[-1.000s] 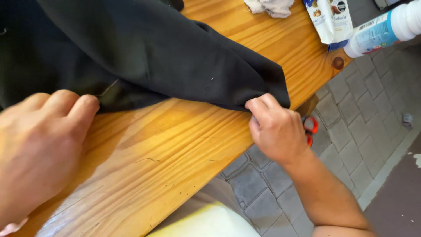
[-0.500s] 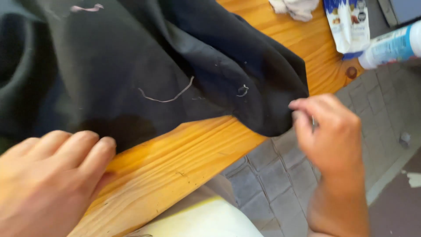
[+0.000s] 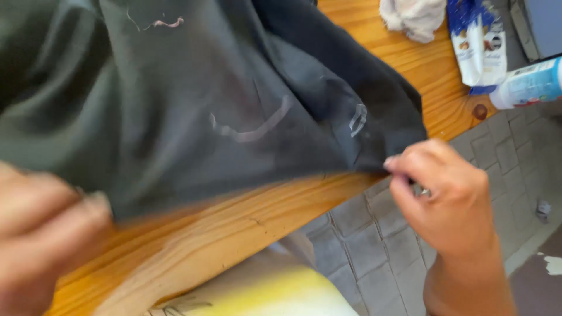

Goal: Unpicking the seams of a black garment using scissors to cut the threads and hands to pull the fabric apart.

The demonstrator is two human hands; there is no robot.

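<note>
A dark grey garment (image 3: 193, 99) with loose pale threads on it is spread over a wooden table (image 3: 246, 222). My right hand (image 3: 448, 199) pinches the garment's right corner just off the table's edge. At the lower left my left hand (image 3: 41, 240), blurred, grips the garment's near edge and lifts it above the wood.
At the table's far right lie a crumpled white cloth (image 3: 413, 16), a blue and white packet (image 3: 480, 44) and a white and blue bottle (image 3: 527, 85) on its side. Grey paving stones (image 3: 363, 240) lie below. A yellow and white object (image 3: 263, 289) sits under the table's edge.
Both hands have pulled the garment toward me and raised its near edge; it now covers more of the table. My right hand has shifted down and right with the corner.
</note>
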